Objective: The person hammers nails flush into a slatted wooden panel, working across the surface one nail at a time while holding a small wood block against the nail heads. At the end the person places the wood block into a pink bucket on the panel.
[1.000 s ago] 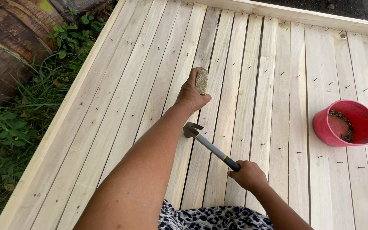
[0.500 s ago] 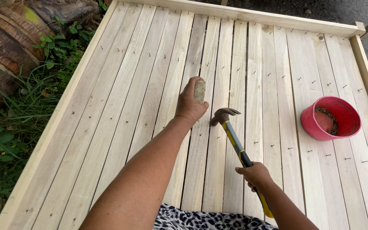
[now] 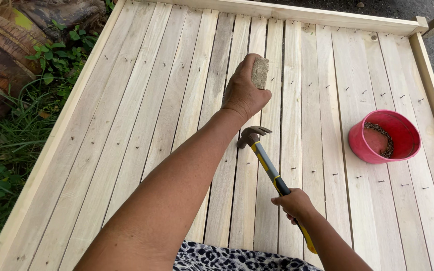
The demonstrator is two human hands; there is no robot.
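Firmly, my right grip (image 3: 293, 203) clenches the stiff, head-heavy yellow-and-black claw hammer (image 3: 272, 173) low on its handle; my left grip (image 3: 244, 93) grasps a light, rough grey block (image 3: 259, 73).

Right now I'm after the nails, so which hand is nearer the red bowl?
Right. The right hand, gripping the hammer, is below and left of the red bowl. The left hand, holding a small block, is farther left.

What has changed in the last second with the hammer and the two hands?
The hammer swung up half a second ago and has come down again, its head now just below the left hand. The right hand kept its grip on the handle throughout. The left hand still presses the small wooden block on the planks; the red bowl has not moved on the planks.
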